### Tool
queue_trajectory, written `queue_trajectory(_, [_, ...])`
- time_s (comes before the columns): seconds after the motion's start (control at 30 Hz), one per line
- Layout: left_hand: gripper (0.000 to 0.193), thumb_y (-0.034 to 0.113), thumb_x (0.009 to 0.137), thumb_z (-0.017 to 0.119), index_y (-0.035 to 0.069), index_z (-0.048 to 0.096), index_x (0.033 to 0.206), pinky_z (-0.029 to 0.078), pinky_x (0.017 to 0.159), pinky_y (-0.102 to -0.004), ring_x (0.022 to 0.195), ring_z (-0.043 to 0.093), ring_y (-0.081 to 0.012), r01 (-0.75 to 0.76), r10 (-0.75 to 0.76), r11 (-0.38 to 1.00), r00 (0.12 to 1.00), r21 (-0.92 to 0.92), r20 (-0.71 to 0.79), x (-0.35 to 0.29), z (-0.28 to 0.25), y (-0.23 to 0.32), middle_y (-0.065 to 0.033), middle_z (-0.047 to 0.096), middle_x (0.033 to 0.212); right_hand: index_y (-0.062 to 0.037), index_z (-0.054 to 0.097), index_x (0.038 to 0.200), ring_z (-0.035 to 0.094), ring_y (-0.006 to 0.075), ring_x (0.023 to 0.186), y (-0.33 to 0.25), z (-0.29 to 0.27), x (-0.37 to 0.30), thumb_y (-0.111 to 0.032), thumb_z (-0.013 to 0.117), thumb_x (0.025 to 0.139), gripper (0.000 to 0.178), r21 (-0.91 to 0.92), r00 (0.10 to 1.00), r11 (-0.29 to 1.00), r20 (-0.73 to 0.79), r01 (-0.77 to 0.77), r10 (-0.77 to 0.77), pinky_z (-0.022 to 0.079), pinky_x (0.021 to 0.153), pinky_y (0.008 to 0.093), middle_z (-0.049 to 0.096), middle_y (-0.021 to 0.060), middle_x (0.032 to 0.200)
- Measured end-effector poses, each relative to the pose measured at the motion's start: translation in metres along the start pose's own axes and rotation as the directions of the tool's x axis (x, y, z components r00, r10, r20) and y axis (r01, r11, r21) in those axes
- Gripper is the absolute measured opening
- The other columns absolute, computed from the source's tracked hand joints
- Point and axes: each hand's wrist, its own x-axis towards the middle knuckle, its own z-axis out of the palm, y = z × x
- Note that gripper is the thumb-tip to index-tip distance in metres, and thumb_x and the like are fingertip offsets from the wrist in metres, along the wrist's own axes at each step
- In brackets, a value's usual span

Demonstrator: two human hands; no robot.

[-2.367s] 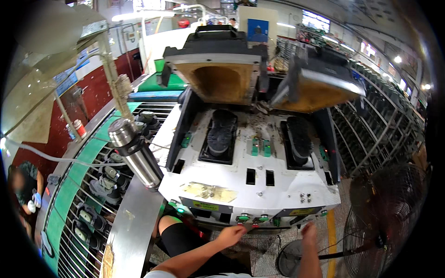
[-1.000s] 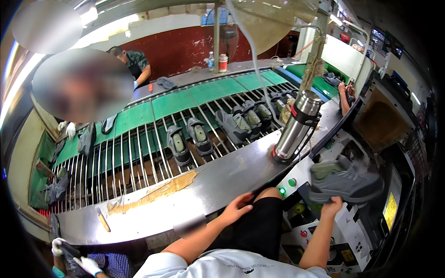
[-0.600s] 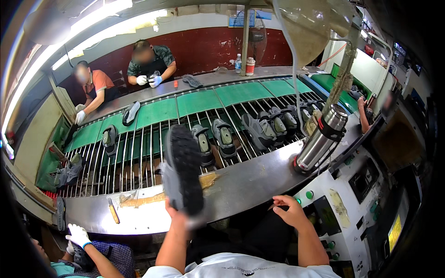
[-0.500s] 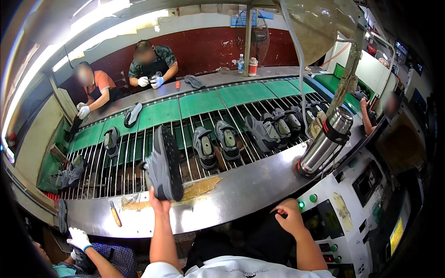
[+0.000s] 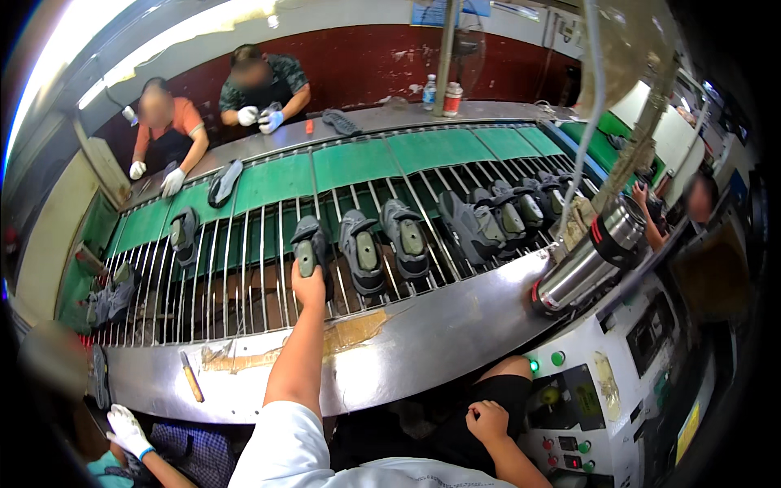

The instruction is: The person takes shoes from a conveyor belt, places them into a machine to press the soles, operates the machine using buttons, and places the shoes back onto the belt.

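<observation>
A worker's left hand (image 5: 308, 286) grips the heel of a grey shoe (image 5: 307, 248), setting it sole-down on the metal rods of a conveyor rack (image 5: 244, 268), just beside a row of similar shoes (image 5: 407, 237). The right hand (image 5: 486, 422) rests loosely curled and empty near the lap, by a control panel (image 5: 579, 398). A steel flask (image 5: 592, 254) lies on the rack's steel ledge (image 5: 439, 333). Across the green belt (image 5: 358, 159), two gloved co-workers (image 5: 220, 106) handle parts. Done well, the shoe should sit square across several rods, in line with its neighbours, before the fingers let go.
</observation>
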Motion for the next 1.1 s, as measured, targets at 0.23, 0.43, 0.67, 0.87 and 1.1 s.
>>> queue_trajectory(0.23, [0.055, 0.020, 0.076, 0.075, 0.001, 0.055, 0.123, 0.042, 0.095, -0.0328, 0.111, 0.055, -0.0210, -0.022, 0.067, 0.991, 0.935, -0.131, 0.347, 0.014, -0.059, 0.007, -0.0129, 0.059, 0.120, -0.0094, 0.063, 0.069, 0.057, 0.0236, 0.055, -0.049, 0.036, 0.043, -0.008, 0.065, 0.066, 0.004, 0.246, 0.989, 0.961, 0.043, 0.129, -0.144, 0.046, 0.051, 0.0340, 0.055, 0.0049, 0.058])
queue_trajectory(0.43, [0.056, 0.021, 0.076, 0.075, 0.003, 0.054, 0.124, 0.046, 0.088, -0.0357, 0.099, 0.058, -0.0243, -0.211, 0.232, 0.955, 0.969, 0.207, -0.085, 0.138, -0.160, -0.061, -0.0126, 0.059, 0.116, -0.0124, 0.064, 0.063, 0.053, 0.0235, 0.047, -0.128, 0.073, 0.120, -0.013, 0.068, 0.063, 0.004, 0.385, 0.942, 0.889, 0.119, 0.248, -0.315, 0.043, 0.046, 0.0335, 0.050, 0.0018, 0.048])
queue_trajectory(0.67, [0.093, 0.036, 0.065, 0.083, -0.003, 0.037, 0.136, 0.033, 0.105, -0.0414, 0.124, 0.040, -0.0377, 0.076, 0.160, 0.895, 0.866, 0.440, -0.474, 0.344, -0.250, -0.152, -0.0269, 0.038, 0.135, -0.0118, 0.061, 0.064, 0.055, 0.0276, 0.055, -0.153, 0.105, 0.149, -0.014, 0.067, 0.070, 0.008, 0.384, 0.852, 0.835, 0.187, 0.395, -0.489, 0.046, 0.051, 0.0393, 0.056, 0.0078, 0.060])
queue_trajectory(0.87, [0.049, 0.023, 0.075, 0.075, 0.002, 0.056, 0.115, 0.045, 0.084, -0.0301, 0.091, 0.059, -0.0178, 0.068, -0.052, 0.988, 0.992, 0.136, -0.117, 0.404, -0.278, -0.147, -0.0086, 0.062, 0.103, -0.0134, 0.058, 0.062, 0.050, 0.0246, 0.049, -0.158, 0.113, 0.161, -0.011, 0.065, 0.063, 0.007, 0.392, 0.842, 0.863, 0.301, 0.318, -0.447, 0.042, 0.046, 0.0373, 0.050, 0.0059, 0.055])
queue_trajectory(1.1, [0.031, 0.008, 0.071, 0.066, 0.001, 0.062, 0.101, 0.044, 0.071, -0.0272, 0.076, 0.056, -0.0132, 0.061, -0.035, 0.968, 0.993, 0.245, -0.113, 0.409, -0.286, -0.143, -0.0022, 0.062, 0.085, -0.0141, 0.055, 0.062, 0.052, 0.0250, 0.052, -0.173, 0.104, 0.162, -0.012, 0.064, 0.063, 0.009, 0.318, 0.868, 0.887, 0.261, 0.336, -0.422, 0.042, 0.048, 0.0373, 0.052, 0.0061, 0.060])
